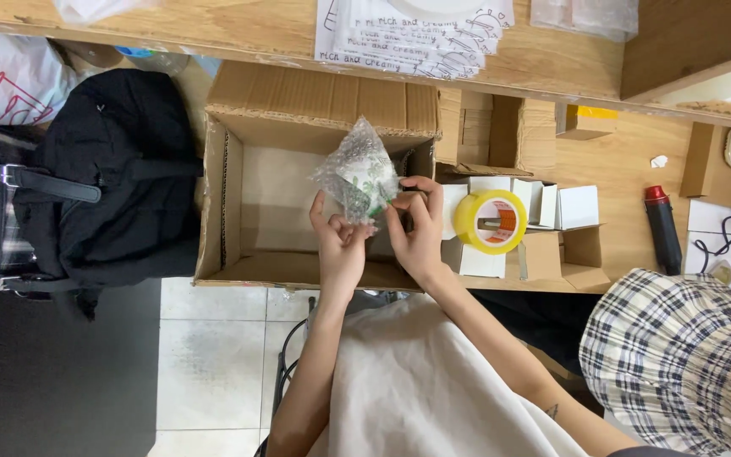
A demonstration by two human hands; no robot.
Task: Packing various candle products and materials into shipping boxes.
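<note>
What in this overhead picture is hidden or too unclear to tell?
- Head view: item inside the bubble-wrapped bundle, blurred by wrap; left hand and right hand cover its lower part.
- Cardboard box: floor partly behind hands.
- Black bag: cut off at left edge.

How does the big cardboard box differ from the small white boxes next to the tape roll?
The big cardboard box is brown and lies open; the small white boxes are white and much smaller. Both hands, left hand and right hand, hold a bubble-wrapped item over the big box; nothing touches the white ones. Both kinds are cardboard.
</note>
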